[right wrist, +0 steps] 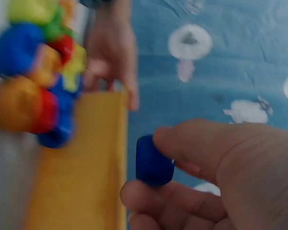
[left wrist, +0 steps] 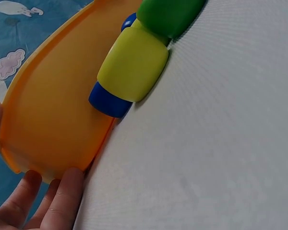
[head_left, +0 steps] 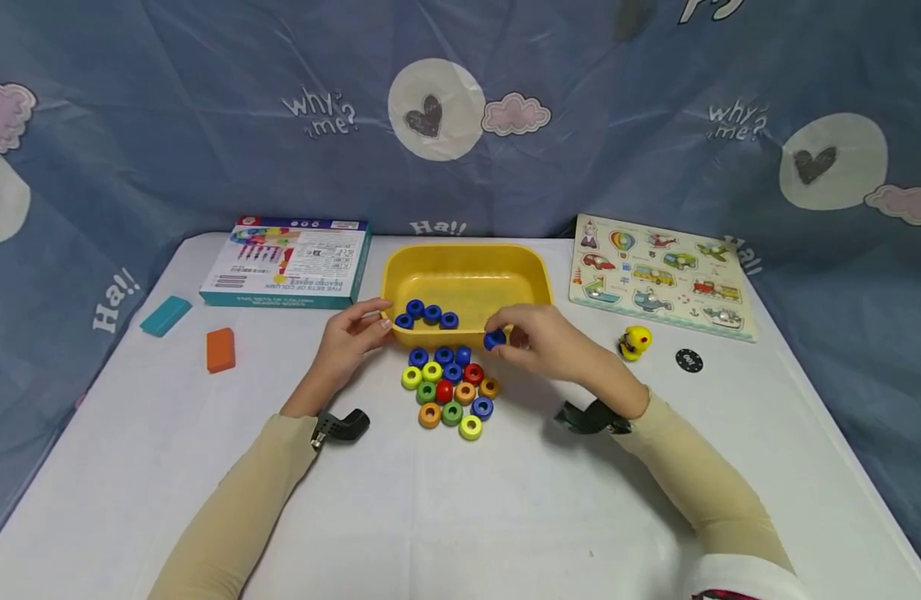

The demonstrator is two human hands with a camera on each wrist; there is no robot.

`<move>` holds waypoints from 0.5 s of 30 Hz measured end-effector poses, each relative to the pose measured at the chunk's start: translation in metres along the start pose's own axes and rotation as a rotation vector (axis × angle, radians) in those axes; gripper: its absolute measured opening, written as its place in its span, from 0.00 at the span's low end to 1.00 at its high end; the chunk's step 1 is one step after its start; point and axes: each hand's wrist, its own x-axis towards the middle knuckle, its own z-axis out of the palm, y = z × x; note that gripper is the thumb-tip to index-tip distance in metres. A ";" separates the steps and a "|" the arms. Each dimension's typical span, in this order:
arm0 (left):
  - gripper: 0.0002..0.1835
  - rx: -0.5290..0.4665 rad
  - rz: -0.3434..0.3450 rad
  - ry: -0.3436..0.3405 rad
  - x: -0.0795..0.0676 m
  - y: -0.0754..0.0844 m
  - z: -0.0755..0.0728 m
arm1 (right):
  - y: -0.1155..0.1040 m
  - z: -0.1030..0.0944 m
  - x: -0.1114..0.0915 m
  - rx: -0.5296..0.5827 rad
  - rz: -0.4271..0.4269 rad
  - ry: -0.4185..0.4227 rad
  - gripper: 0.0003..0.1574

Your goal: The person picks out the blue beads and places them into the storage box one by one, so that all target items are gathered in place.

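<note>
A yellow plastic tray (head_left: pixel 468 252) stands in the middle of the table, with several blue beads (head_left: pixel 432 314) inside at its left. My left hand (head_left: pixel 352 335) grips the tray's left end; the left wrist view shows fingers (left wrist: pixel 62 201) against its outer wall and the thumb at the rim. My right hand (head_left: pixel 538 340) pinches a blue bead (right wrist: pixel 154 160) between thumb and fingers, above the tray's near rim at the right. Loose beads in blue, yellow, green, red and orange lie before the tray, among them a red bead (head_left: pixel 444 391) and a lime bead (head_left: pixel 471 427).
A boxed toy set (head_left: pixel 287 262) lies back left, near a teal block (head_left: pixel 165 317) and an orange block (head_left: pixel 221 350). At the right are a picture puzzle board (head_left: pixel 658 279), a small yellow duck figure (head_left: pixel 635 342) and a black round disc (head_left: pixel 688 360). A printed blue cloth (head_left: pixel 618 167) hangs behind.
</note>
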 end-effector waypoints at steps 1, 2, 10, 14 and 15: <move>0.21 -0.001 0.001 0.000 0.000 0.000 0.000 | 0.001 -0.003 0.008 0.010 0.007 0.011 0.14; 0.21 -0.001 0.000 -0.001 0.000 0.000 0.000 | 0.002 -0.005 0.016 0.016 0.022 0.017 0.15; 0.21 0.005 0.004 -0.002 0.000 -0.002 -0.001 | 0.029 0.007 0.080 0.001 0.264 -0.067 0.20; 0.22 -0.004 0.015 -0.007 0.000 -0.001 -0.001 | 0.039 0.019 0.092 0.002 0.309 -0.115 0.19; 0.22 -0.006 0.016 -0.010 0.000 0.000 -0.001 | 0.041 0.021 0.093 0.011 0.317 -0.127 0.18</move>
